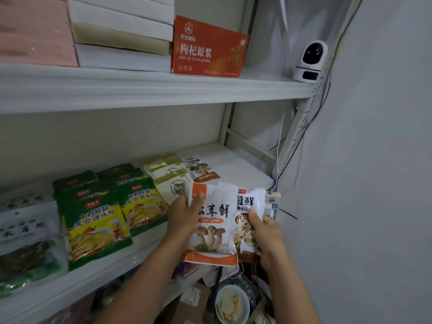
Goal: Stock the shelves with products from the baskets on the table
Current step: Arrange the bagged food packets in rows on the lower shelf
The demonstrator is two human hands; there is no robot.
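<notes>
My left hand (184,218) grips a white and orange mushroom seasoning packet (214,230) by its left edge, thumb on its front. My right hand (268,235) grips a second white mushroom packet (249,202) that lies partly behind the first. Both packets hang in front of the right end of the middle shelf (131,258). On that shelf lie green and yellow chicken seasoning packets (98,220), cream pouches (168,178) and one more mushroom packet (201,169) further back.
The upper shelf (140,87) carries a red box (208,47), white boxes (121,33), pink boxes (35,31) and a white security camera (308,61). Clear bags of dried goods (25,244) lie at far left. A bowl (231,305) and cardboard boxes sit below. A wall (374,160) stands close on the right.
</notes>
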